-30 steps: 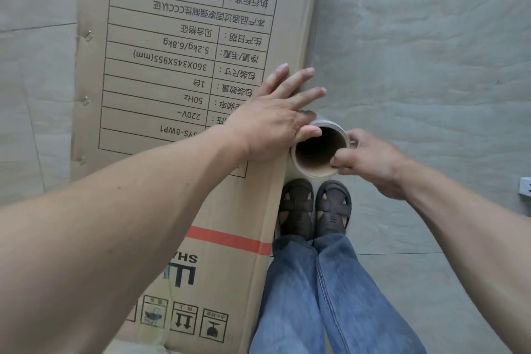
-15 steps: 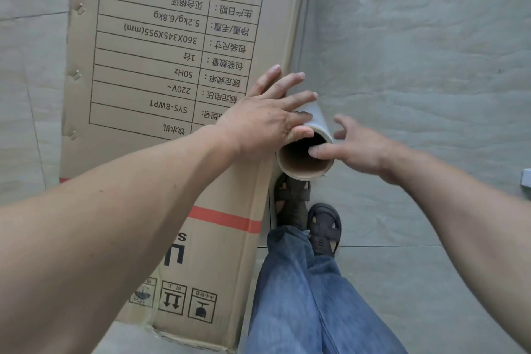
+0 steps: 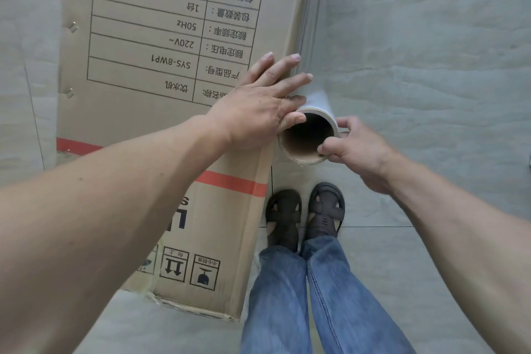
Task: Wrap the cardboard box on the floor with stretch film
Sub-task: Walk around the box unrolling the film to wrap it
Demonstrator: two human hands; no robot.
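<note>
A tall brown cardboard box (image 3: 149, 46) with a printed table and a red stripe stands on the tiled floor at the left. A roll of clear stretch film (image 3: 313, 112) on a cardboard tube stands upright against the box's right edge, its open end facing me. My left hand (image 3: 258, 106) lies flat with fingers spread on the box face, its fingertips at the film by the edge. My right hand (image 3: 353, 146) pinches the tube's rim, thumb inside the core. A strip of film (image 3: 311, 17) runs along the box's right edge beyond the roll.
Grey floor tiles (image 3: 431, 66) surround the box. My feet in dark sandals (image 3: 304, 215) and blue jeans stand close to the box's right side, just below the roll.
My right hand let go of the tube briefly, then took hold of its rim again. The view shifted along the box, and my feet came together.
</note>
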